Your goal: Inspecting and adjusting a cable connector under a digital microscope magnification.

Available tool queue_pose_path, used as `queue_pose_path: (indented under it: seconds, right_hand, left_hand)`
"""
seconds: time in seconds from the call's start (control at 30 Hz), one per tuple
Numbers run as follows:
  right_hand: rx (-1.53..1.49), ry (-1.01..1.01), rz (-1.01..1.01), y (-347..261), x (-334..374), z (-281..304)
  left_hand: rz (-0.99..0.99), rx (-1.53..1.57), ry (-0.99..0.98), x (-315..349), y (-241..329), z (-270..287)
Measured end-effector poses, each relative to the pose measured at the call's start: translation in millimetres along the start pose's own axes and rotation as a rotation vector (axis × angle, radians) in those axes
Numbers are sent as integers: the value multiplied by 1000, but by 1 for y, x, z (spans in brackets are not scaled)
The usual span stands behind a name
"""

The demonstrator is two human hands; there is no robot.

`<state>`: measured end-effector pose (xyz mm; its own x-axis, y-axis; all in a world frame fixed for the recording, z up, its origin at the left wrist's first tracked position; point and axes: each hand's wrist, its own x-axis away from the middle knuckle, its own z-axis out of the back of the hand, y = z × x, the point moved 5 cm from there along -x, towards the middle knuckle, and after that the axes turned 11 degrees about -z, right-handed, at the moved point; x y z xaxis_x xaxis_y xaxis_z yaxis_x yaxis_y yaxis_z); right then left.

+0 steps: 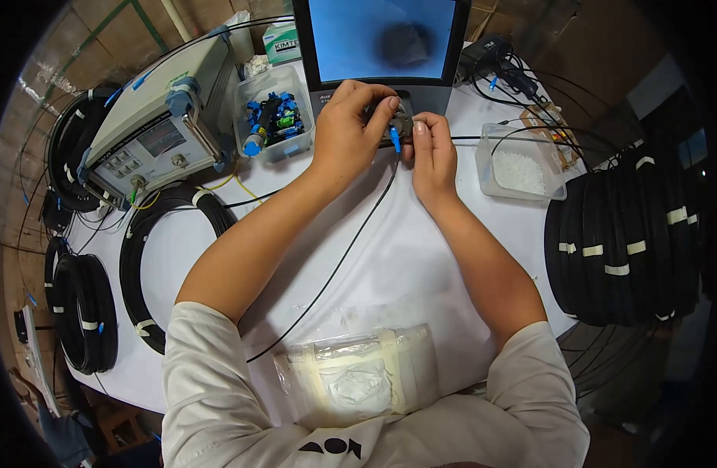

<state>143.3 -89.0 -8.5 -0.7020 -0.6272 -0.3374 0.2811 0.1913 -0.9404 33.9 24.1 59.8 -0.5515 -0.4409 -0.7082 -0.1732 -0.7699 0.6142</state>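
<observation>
Both forearms extended toward monitor base (421, 97), left hand (351, 129) pinching blue fibre connector (394, 139), right hand (431, 152) gripping small dark probe (401, 122) beside it, black cable (335, 265) trailing below.

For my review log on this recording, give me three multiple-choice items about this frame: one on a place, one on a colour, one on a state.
1. Where is the clear plastic tub of white bits?
A. right of the hands
B. on the grey test instrument
C. at the table's near edge

2. What colour is the small connector at the fingers?
A. red
B. blue
C. yellow

3. What is the flat monitor screen doing?
A. dark
B. lit, showing a dark blot on blue
C. covered by cloth

Key: 1 A, it sits beyond the right hand. 2 B, blue plastic shows between both hands, beside the left hand. 3 B, the screen glows blue.
</observation>
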Motion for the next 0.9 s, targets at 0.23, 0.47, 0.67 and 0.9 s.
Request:
queue_pose_path:
  seconds: [0.23,0.47,0.67,0.9]
  right_hand:
    - [-80,-26,-43,7,-2,2]
    - [43,-13,-141,7,-6,1]
    - [-124,10,-57,2,-1,-3]
    - [-55,-19,-120,5,-4,-1]
  left_hand:
    - [-11,12,0,1,-1,-2]
    - [-2,23,8,1,-1,-2]
    - [1,38,6,2,-2,-3]
    - [1,46,7,3,-4,-3]
